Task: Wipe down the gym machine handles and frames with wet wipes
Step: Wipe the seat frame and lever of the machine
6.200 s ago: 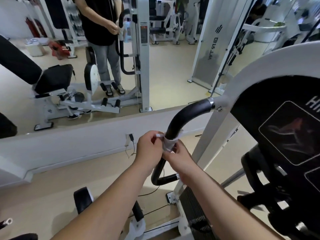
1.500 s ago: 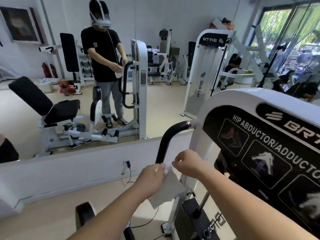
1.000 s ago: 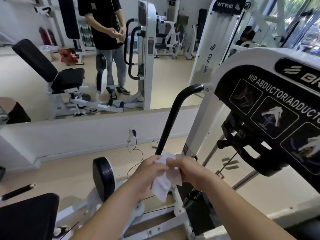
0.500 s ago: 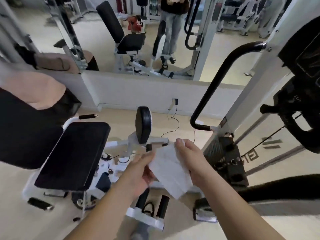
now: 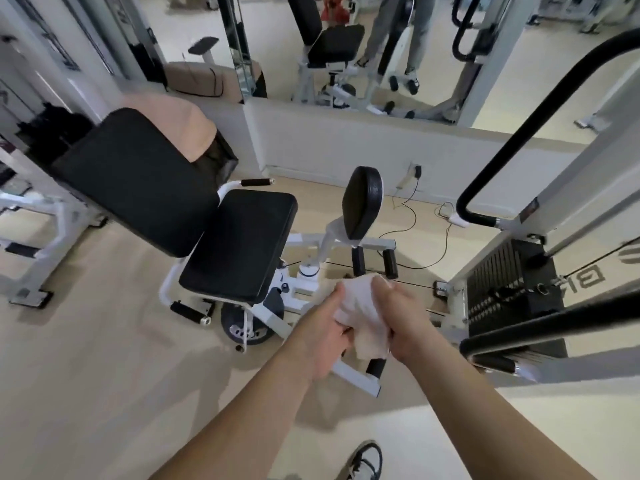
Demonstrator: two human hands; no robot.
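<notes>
A crumpled white wet wipe (image 5: 362, 318) is held between both hands in front of me, above the machine's white base. My left hand (image 5: 323, 336) grips its left side with curled fingers. My right hand (image 5: 403, 318) grips its right side, thumb up. The hip abductor machine's black seat (image 5: 242, 244) and backrest (image 5: 138, 178) lie to the left. A curved black handle (image 5: 512, 133) runs up the white frame (image 5: 568, 188) at the right, apart from the hands. A second black bar (image 5: 554, 322) crosses at the right, near my right wrist.
A round black leg pad (image 5: 363, 200) stands behind the hands. The weight stack (image 5: 498, 285) is at the right. A small black grip (image 5: 254, 182) sticks out beside the seat. Cables (image 5: 415, 220) trail on the floor by the low mirrored wall (image 5: 346, 147). My shoe (image 5: 363, 460) is below.
The view has swung down and left from the handle to the seat. Both hands left the handle, spread the wipe flat, then bunched it into a crumpled wad.
</notes>
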